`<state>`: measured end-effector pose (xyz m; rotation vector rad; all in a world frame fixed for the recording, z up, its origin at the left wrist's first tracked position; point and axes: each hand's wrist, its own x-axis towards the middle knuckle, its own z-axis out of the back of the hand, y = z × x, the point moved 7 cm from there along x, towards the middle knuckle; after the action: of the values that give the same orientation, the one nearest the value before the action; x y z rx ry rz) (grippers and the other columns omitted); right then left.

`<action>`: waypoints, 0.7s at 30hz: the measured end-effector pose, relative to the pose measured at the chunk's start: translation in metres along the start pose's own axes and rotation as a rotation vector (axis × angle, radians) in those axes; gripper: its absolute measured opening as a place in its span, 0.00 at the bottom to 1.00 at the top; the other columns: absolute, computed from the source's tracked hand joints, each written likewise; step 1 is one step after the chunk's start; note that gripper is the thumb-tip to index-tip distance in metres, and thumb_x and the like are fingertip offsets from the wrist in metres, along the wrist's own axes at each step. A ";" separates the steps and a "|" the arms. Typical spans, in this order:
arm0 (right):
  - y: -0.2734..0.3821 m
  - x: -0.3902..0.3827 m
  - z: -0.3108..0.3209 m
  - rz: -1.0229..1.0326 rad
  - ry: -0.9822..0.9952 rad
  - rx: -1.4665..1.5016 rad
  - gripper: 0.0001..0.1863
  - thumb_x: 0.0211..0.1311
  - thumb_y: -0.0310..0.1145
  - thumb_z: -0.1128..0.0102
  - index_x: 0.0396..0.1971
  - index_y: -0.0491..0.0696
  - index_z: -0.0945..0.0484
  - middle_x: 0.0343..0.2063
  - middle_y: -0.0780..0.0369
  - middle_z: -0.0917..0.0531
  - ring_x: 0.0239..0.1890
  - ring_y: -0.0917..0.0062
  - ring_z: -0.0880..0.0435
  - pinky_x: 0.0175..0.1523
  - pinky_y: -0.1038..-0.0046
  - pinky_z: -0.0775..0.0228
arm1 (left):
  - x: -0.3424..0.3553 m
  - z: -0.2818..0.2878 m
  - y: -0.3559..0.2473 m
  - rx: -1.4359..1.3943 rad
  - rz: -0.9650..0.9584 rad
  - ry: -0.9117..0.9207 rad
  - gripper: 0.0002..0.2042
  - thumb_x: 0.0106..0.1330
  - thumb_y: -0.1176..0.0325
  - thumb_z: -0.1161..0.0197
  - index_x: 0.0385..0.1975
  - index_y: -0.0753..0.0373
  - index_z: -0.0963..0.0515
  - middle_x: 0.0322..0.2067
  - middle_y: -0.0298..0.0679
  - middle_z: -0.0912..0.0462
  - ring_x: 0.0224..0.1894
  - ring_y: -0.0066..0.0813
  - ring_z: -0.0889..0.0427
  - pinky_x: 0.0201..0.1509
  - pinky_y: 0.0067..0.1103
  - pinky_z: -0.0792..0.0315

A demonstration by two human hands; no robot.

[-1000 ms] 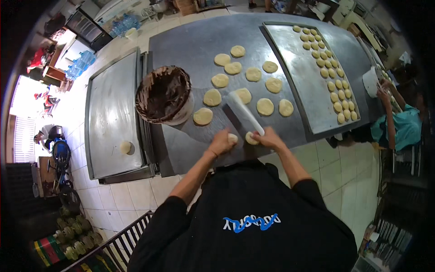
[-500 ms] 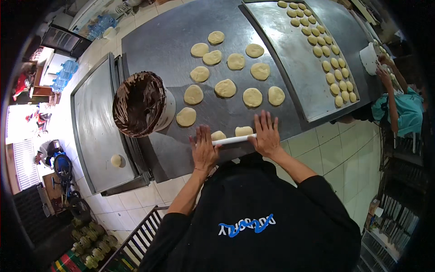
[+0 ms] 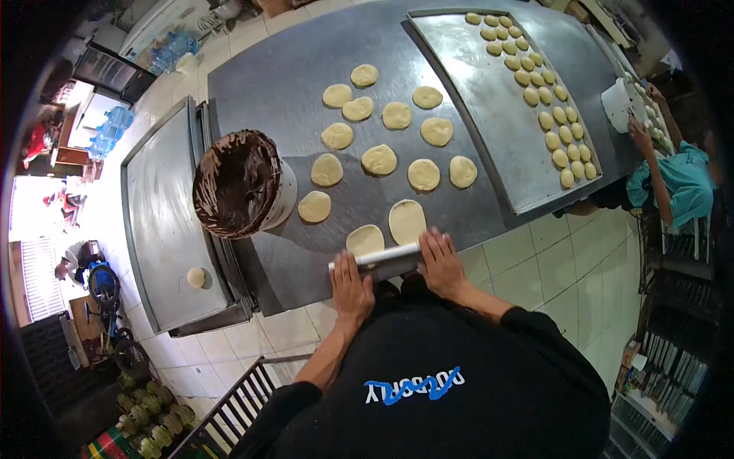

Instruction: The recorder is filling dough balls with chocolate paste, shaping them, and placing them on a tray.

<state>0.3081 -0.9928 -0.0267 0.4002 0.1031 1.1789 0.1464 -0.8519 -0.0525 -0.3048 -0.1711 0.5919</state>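
A white rolling pin (image 3: 388,254) lies crosswise at the near edge of the metal table. My left hand (image 3: 352,293) is over its left end and my right hand (image 3: 443,266) over its right end, fingers bent across the pin. Just beyond the pin are two flattened dough pieces: a left dough oval (image 3: 365,239) and a longer right dough oval (image 3: 407,222). The pin hides or touches the near edge of the left one. Several thick dough rounds (image 3: 379,160) lie farther off on the table.
A chocolate-smeared bucket (image 3: 237,183) stands left of the dough. On the right, a large metal tray (image 3: 489,145) carries several small dough balls. Another tray (image 3: 172,222) at the left holds one dough ball (image 3: 196,277). A co-worker in a teal shirt (image 3: 677,183) reaches toward a white tub (image 3: 618,107).
Both hands have drawn the rolling pin back toward me. The two near dough pieces, mostly covered by the pin and hands before, now show flatter and longer. The co-worker's hands have shifted near the tub.
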 end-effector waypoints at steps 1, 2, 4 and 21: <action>0.003 -0.011 0.002 0.014 -0.006 -0.019 0.27 0.58 0.36 0.46 0.57 0.40 0.36 0.53 0.47 0.30 0.60 0.53 0.33 0.63 0.54 0.42 | -0.008 0.007 0.006 -0.002 -0.009 -0.015 0.29 0.68 0.60 0.53 0.64 0.72 0.44 0.65 0.54 0.42 0.66 0.49 0.41 0.69 0.42 0.50; -0.002 -0.015 0.002 0.018 -0.019 -0.031 0.27 0.58 0.36 0.46 0.57 0.40 0.36 0.53 0.47 0.30 0.60 0.53 0.33 0.63 0.54 0.42 | -0.014 0.013 0.010 -0.083 -0.138 0.030 0.28 0.67 0.62 0.51 0.63 0.72 0.42 0.61 0.54 0.36 0.63 0.48 0.36 0.66 0.40 0.45; -0.022 -0.028 -0.027 -0.110 0.384 0.040 0.16 0.57 0.31 0.48 0.46 0.45 0.31 0.39 0.52 0.25 0.47 0.56 0.23 0.52 0.53 0.32 | -0.013 0.025 0.021 -0.164 -0.273 0.067 0.27 0.67 0.63 0.48 0.62 0.72 0.41 0.58 0.54 0.31 0.59 0.48 0.32 0.64 0.37 0.40; -0.008 0.235 0.128 -0.104 -0.288 0.572 0.07 0.58 0.27 0.40 0.36 0.41 0.21 0.31 0.57 0.18 0.34 0.67 0.18 0.41 0.70 0.27 | 0.019 0.187 0.025 -1.127 0.299 -0.052 0.07 0.60 0.75 0.48 0.36 0.61 0.24 0.54 0.45 0.35 0.59 0.43 0.31 0.57 0.33 0.32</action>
<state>0.4425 -0.8129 0.1187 1.0515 0.2089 0.9642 0.1033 -0.7777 0.1165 -1.4246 -0.5120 0.7546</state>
